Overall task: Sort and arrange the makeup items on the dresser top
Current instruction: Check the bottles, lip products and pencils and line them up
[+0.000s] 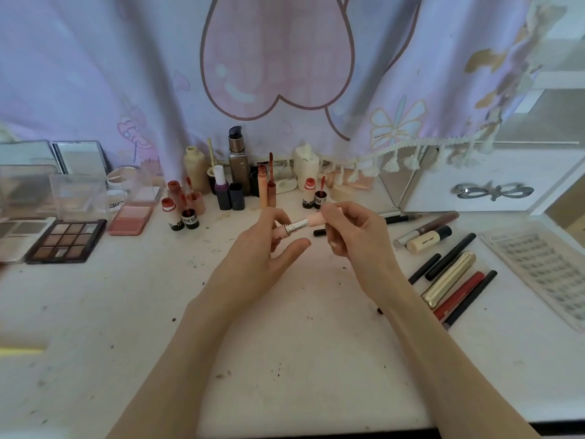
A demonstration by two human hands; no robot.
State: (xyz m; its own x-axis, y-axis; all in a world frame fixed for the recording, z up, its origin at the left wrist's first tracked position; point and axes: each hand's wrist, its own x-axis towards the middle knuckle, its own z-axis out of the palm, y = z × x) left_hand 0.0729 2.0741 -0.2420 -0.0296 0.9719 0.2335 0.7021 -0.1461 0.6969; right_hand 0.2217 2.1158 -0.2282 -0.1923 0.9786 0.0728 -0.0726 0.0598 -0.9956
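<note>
Pink and silver, the lipstick tube (pixel 296 224) is up in the air over the middle of the dresser top (pixel 285 343), held between two hands. The left hand (pixel 266 245) pinches the bottom part with the silver ring, and its other fingers are spread loose. The right hand (pixel 345 229) curls its fingers round the pink cap (pixel 319 218). The cap and the bottom part look nearly joined, but it is hard to tell if the cap is going on or coming off. My guess is that this tube has no home yet and needs one next. A lot looks sorted already. At the back, tall bottles (pixel 237 166) and small lip tubes (pixel 186 213) stand up in a group, close together. On the left, the brown eyeshadow palette (pixel 68 240) and the pink blush box (pixel 129 218) lie flat side by side. On the right, the pencils (pixel 452 270) and a gold tube (pixel 449 278) lie in a row, almost touching, next to a tray of lashes (pixel 544 270). Some things still look out of line: a cream bottle (pixel 427 239) and a long brown tube (pixel 430 224) lie slanted near the drawer box (pixel 474 191), and a small black piece (pixel 319 231) sits alone just beyond the hands. The white top has many dark crumbs on it. I think the job is more than half done.
</note>
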